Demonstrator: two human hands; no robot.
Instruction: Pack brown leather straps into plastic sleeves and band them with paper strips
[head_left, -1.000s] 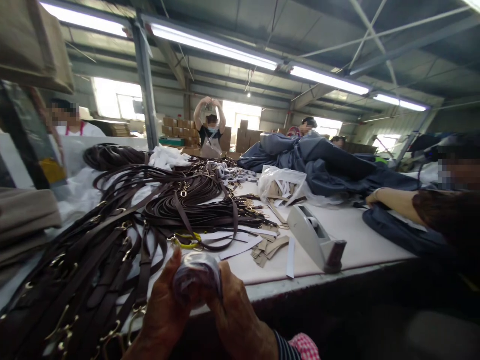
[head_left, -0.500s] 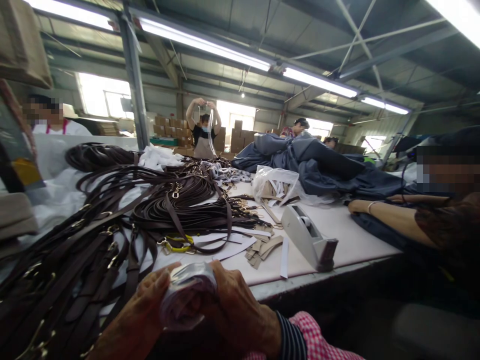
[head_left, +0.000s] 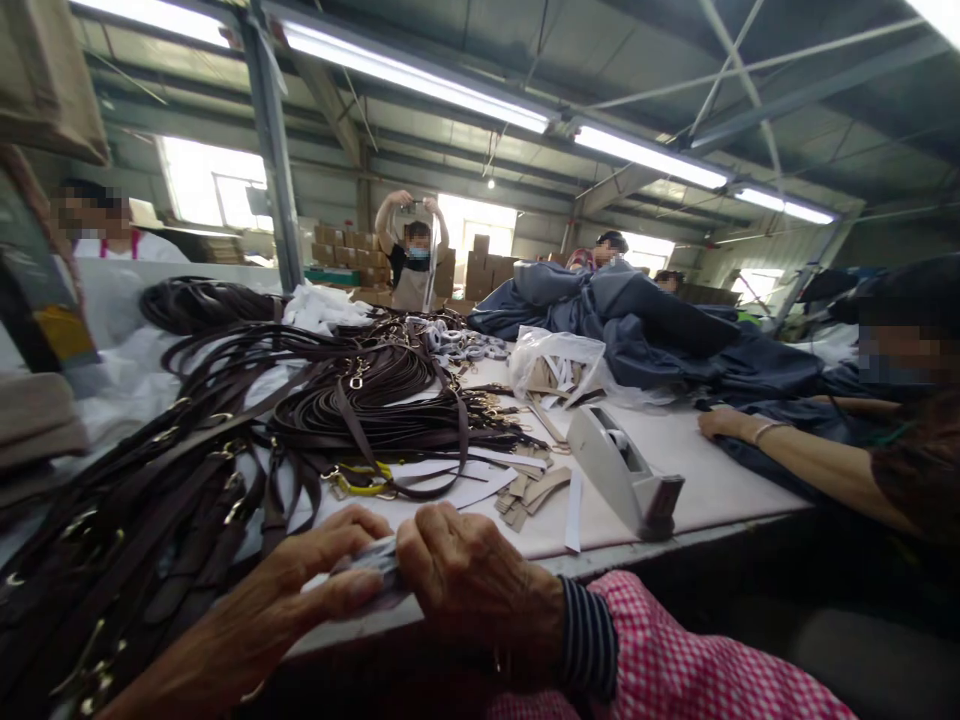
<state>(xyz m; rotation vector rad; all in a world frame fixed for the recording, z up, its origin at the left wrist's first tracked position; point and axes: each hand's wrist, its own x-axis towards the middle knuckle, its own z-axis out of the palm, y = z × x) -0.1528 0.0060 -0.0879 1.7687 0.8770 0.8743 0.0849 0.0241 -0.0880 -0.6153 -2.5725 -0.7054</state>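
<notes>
Between my two hands, just off the table's front edge, is a small whitish roll wrapped in clear, shiny plastic (head_left: 381, 565). Fingers and thumb of my left hand (head_left: 319, 578) grip its left side. My right hand (head_left: 480, 585) is closed over the right end and hides much of it. What is rolled up inside cannot be made out. Beyond my hands lie dark brown straps with metal clasps (head_left: 367, 400), white paper strips (head_left: 480, 488) and beige strips (head_left: 529, 490). A grey tape dispenser (head_left: 622, 465) stands to the right.
Several bundled straps cover the table's left side. Behind the dispenser sit a clear plastic bag of strips (head_left: 559, 360) and a heap of dark blue fabric (head_left: 645, 310). A co-worker's arm (head_left: 810, 455) rests on fabric at the right. Another person (head_left: 411, 260) holds straps up at the back.
The roll has turned and tipped, so its open coiled end no longer faces me. My left hand has shifted its grip, fingers now over the top. The view has swung slightly.
</notes>
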